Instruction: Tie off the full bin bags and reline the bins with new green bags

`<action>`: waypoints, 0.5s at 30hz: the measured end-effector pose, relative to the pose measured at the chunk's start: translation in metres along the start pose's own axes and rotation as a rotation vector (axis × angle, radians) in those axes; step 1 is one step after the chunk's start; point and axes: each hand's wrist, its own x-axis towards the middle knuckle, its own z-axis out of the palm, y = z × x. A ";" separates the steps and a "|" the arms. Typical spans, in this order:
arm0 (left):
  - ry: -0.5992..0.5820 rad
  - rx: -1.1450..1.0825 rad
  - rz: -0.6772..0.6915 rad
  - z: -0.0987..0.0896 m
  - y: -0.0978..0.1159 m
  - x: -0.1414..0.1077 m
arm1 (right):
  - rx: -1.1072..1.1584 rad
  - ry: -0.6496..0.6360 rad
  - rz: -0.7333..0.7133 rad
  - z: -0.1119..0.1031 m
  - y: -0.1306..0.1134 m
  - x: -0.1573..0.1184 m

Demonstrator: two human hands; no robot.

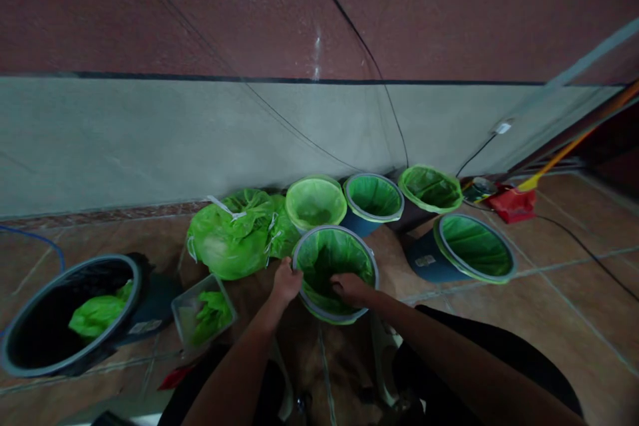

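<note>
My left hand [287, 281] and my right hand [351, 289] grip the near rim of a dark round bin [333, 229] on the tiled floor. A bright green plastic liner [332, 256] lines this bin and folds over its rim. Just beyond stand several more bins with green liners, including one [373, 198] and another [472, 247]. A tied, bulging green bag [232, 236] lies to the left of my hands. A clear plastic tub [184, 313] holding green plastic sits nearer my left hand.
A large black-lined bin [54, 359] with green plastic inside lies tilted at the left. A grey wall [200, 146] runs along the back, with a cable and a wall socket [503, 126]. A red object [512, 205] and a yellow-orange broom handle [564, 153] are at the right.
</note>
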 end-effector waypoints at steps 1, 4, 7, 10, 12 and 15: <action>-0.007 0.008 -0.036 0.004 -0.005 0.003 | -0.011 -0.010 -0.008 0.004 0.003 0.003; -0.033 0.068 -0.114 0.013 -0.017 0.009 | -0.043 -0.031 0.003 0.015 0.007 0.011; -0.039 0.144 -0.174 0.013 -0.024 0.010 | -0.076 -0.049 0.049 0.022 0.009 0.023; -0.013 0.233 -0.269 0.008 -0.018 0.002 | -0.092 -0.051 0.098 0.025 0.009 0.041; 0.105 0.347 -0.270 0.007 -0.004 -0.005 | -0.096 -0.054 0.132 0.026 0.006 0.056; 0.203 0.500 -0.021 0.019 0.022 -0.007 | -0.103 -0.078 0.171 0.029 0.001 0.077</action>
